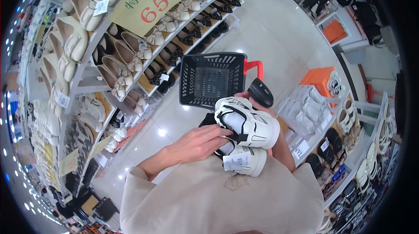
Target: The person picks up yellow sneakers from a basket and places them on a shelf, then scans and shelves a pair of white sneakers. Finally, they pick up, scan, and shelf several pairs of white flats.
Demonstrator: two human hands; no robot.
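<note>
Beige sleeves frame the left hand (198,144) gripping chunky white-and-black sandals (246,124); the right hand (253,98), mostly hidden, clasps a black barcode scanner (260,92), seemingly mid-scan; the white tag (238,162) wants facing next.

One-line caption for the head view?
Left hand holds white-and-black sandals, right hand a barcode scanner, above a black basket.

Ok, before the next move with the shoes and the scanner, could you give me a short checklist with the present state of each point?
1. Left hand rests on the white shoes: ok.
2. Paper tag on the lower shoe faces the camera: ok.
3. Black scanner is above the shoes: ok.
4. Right hand's grip on the scanner: cannot tell, hidden by the shoes.
5. Black basket in front stands open: ok.
</note>
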